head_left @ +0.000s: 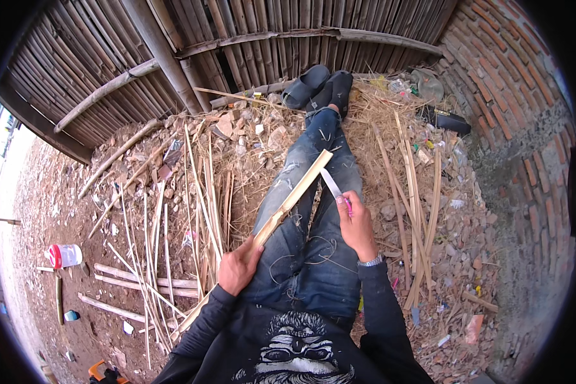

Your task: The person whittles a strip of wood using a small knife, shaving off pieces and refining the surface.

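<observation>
A long split bamboo strip [292, 200] lies slantwise across my jeans, its far end above my shins and its near end running down past my left forearm. My left hand [239, 266] is wrapped round its lower part. In my right hand [357, 226] is a knife [331, 184] with a pink handle and a pale blade. The blade points up and to the left, its tip close to the strip's right edge near the far end; I cannot tell whether it touches. Thin curled shavings [323, 251] lie on my jeans.
Many thin bamboo strips [201, 192] lie to my left, more strips [416, 211] to my right. A white bucket with a red rim [65, 256] lies far left. Beyond my feet stands a bamboo fence [269, 54]; a brick wall [525, 128] rises at right. Rubble covers the ground.
</observation>
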Motion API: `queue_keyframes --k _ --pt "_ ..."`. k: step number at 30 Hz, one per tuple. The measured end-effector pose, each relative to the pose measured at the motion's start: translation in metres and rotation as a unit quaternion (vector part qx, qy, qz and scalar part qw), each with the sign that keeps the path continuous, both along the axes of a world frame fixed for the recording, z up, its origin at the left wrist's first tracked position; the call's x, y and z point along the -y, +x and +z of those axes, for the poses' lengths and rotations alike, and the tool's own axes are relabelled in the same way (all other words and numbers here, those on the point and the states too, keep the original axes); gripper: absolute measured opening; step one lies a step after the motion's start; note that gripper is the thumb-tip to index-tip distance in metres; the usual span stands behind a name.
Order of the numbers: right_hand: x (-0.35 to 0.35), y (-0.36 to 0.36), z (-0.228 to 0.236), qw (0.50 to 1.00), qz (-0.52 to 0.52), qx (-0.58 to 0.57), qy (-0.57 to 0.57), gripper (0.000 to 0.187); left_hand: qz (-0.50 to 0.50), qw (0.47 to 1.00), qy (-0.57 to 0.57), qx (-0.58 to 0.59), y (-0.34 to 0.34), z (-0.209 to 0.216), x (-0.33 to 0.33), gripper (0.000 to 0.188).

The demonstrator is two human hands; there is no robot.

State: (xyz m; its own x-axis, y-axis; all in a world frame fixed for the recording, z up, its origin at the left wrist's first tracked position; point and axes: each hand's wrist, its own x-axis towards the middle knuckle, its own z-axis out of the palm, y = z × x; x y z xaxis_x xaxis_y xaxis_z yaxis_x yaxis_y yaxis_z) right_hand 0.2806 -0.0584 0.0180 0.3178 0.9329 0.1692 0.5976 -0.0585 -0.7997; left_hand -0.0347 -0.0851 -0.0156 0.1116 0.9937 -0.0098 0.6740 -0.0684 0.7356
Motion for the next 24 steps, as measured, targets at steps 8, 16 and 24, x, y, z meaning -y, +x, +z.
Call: queue_keyframes --k 8,16,24 --pt "-0.057 0.008 -0.032 0.992 -0.034 0.120 0.008 0.043 -0.019 0.997 -0.050 -0.063 0.003 0.013 -0.003 0.052" --pt "-0.065 -0.021 -0.064 0.998 -0.033 0.054 0.013 0.048 -0.026 0.995 0.054 -0.078 0.007 -0.001 -0.004 0.046" --pt "-0.023 -0.047 -0.065 0.996 0.074 -0.013 -0.048 0.054 -0.014 0.997 0.040 -0.063 0.012 0.002 -0.004 0.045"
